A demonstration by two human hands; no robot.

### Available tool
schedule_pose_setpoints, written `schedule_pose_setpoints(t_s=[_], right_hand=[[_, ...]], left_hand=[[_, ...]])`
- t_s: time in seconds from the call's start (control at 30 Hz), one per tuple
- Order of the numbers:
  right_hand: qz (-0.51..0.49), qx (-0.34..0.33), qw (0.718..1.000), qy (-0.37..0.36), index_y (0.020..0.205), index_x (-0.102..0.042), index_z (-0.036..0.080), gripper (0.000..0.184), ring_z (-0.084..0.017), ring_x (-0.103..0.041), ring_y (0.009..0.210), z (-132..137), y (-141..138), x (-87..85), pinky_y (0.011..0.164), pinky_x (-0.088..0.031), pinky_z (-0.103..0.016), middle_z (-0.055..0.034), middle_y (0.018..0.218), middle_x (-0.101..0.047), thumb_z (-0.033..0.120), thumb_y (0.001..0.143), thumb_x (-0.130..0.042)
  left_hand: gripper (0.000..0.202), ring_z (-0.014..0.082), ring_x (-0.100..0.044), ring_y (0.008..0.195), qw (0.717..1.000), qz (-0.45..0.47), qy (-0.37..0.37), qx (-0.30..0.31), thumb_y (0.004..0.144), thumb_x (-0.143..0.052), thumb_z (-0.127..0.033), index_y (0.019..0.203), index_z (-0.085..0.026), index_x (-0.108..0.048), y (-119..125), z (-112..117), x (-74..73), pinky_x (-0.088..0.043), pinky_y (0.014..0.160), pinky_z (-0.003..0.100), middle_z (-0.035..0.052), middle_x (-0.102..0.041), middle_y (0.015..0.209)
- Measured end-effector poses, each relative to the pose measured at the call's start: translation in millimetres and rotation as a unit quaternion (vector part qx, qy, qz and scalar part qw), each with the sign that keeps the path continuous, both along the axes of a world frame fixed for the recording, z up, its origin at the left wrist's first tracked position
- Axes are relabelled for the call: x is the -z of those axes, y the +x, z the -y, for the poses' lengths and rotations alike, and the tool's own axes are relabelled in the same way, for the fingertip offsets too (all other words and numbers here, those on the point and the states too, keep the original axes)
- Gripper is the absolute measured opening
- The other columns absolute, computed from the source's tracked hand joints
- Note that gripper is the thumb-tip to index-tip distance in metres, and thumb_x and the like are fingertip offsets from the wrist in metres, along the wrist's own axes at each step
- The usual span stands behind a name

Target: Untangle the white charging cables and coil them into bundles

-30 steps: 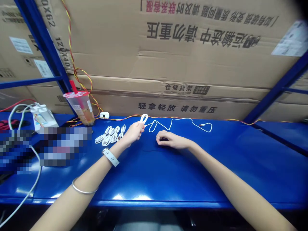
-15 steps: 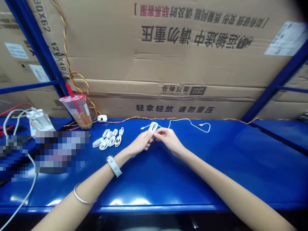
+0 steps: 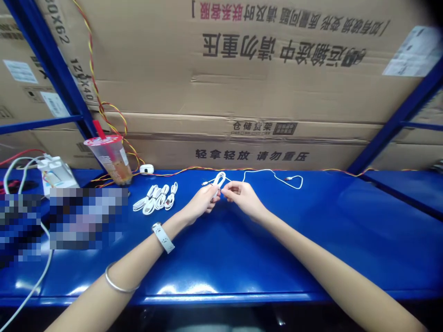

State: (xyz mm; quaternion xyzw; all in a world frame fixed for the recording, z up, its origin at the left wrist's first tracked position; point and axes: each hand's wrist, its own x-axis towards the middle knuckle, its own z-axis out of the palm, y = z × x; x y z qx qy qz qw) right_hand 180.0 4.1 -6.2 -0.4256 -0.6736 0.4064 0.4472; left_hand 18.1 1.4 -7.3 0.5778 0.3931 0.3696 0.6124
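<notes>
Left hand (image 3: 200,204) closed firmly on a looped white charging cable (image 3: 218,180), right hand (image 3: 242,199) in a narrow fingertip pinch at the same loop. Wide stretch of glossy blue steel shelf (image 3: 263,258) between loop and front edge; bundled white cables (image 3: 155,199) left of the loop.

Left hand (image 3: 200,204) and right hand (image 3: 242,198) pinch a looped white cable (image 3: 218,180), seemingly USB.

White USB cable (image 3: 218,180), glossy blue shelf (image 3: 263,258), red-yellow twisted wire (image 3: 104,108)
</notes>
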Motion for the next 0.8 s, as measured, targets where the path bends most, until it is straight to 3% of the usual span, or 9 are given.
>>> schedule_pose_setpoints(t_s=[0.2, 0.33, 0.43, 0.53, 0.6, 0.7, 0.8], right_hand=[[0.0, 0.01, 1.0, 0.027, 0.073, -0.062, 0.015, 0.027, -0.016, -0.059, 0.065, 1, -4, 2.9, 0.06, -0.045, -0.028, -0.0047, 0.073, -0.064, 0.042, 0.076, -0.063], [-0.002, -0.079, 0.997, -0.011, 0.076, -0.062, 0.015, 0.028, -0.013, -0.055, 0.064, -4, 10, -9.2, 0.063, -0.045, -0.027, -0.0021, 0.072, -0.062, 0.042, 0.074, -0.067], [0.027, -0.175, 0.984, -0.027, 0.081, -0.062, 0.015, 0.024, -0.012, -0.054, 0.067, -10, 29, -19.2, 0.068, -0.045, -0.027, -0.0014, 0.076, -0.061, 0.039, 0.077, -0.066], [0.02, -0.179, 0.983, 0.022, 0.115, -0.058, 0.021, 0.036, -0.015, -0.058, 0.085, -13, 39, -24.7, 0.076, -0.046, -0.028, -0.0046, 0.102, -0.062, 0.035, 0.082, -0.063], [0.046, -0.196, 0.977, 0.073, 0.127, -0.052, 0.025, 0.044, -0.017, -0.057, 0.099, -11, 37, -26.0, 0.086, -0.045, -0.032, -0.0064, 0.118, -0.059, 0.034, 0.085, -0.059], [0.105, -0.208, 0.96, 0.157, 0.107, -0.064, 0.021, 0.026, -0.021, -0.056, 0.105, -7, 29, -26.2, 0.095, -0.041, -0.036, -0.0079, 0.116, -0.061, 0.036, 0.088, -0.055], [0.137, -0.15, 0.96, 0.192, 0.086, -0.065, 0.019, 0.023, -0.021, -0.06, 0.092, -4, 24, -26.2, 0.085, -0.045, -0.034, -0.0067, 0.098, -0.067, 0.037, 0.09, -0.051]], left_hand=[[0.038, 0.0019, -0.023, 0.042, 0.999, -0.026, 0.026, -0.009, 0.085, -0.047, -0.055, 0.08, -0.018, -0.043, 2, 1, 3.6, -0.016, 0.04, 0.016, -0.0064, -0.036, 0.063], [0.034, 0.0019, -0.018, 0.041, 1.0, 0.003, 0.007, 0.009, 0.085, -0.047, -0.051, 0.078, -0.018, -0.043, -2, 1, -3.8, -0.012, 0.041, 0.017, -0.0072, -0.034, 0.059], [0.032, 0.0017, -0.014, 0.043, 0.995, 0.047, -0.014, 0.09, 0.086, -0.048, -0.048, 0.077, -0.017, -0.043, -6, 5, -14.1, -0.01, 0.042, 0.017, -0.0074, -0.03, 0.059], [0.034, 0.0013, -0.012, 0.044, 0.978, 0.073, -0.042, 0.191, 0.087, -0.05, -0.047, 0.076, -0.016, -0.044, -7, 13, -20.8, -0.009, 0.042, 0.018, -0.007, -0.028, 0.06], [0.035, 0.0015, -0.014, 0.045, 0.968, 0.067, -0.05, 0.235, 0.086, -0.051, -0.048, 0.075, -0.015, -0.045, -6, 18, -22.0, -0.008, 0.042, 0.018, -0.0065, -0.027, 0.06], [0.036, 0.0021, -0.016, 0.045, 0.963, 0.057, -0.045, 0.259, 0.085, -0.052, -0.049, 0.076, -0.015, -0.046, -4, 21, -21.4, -0.008, 0.043, 0.018, -0.0062, -0.027, 0.061], [0.034, 0.0026, -0.014, 0.046, 0.97, 0.054, -0.032, 0.233, 0.087, -0.05, -0.048, 0.077, -0.016, -0.045, -5, 18, -21.9, -0.008, 0.044, 0.019, -0.0065, -0.026, 0.061]])
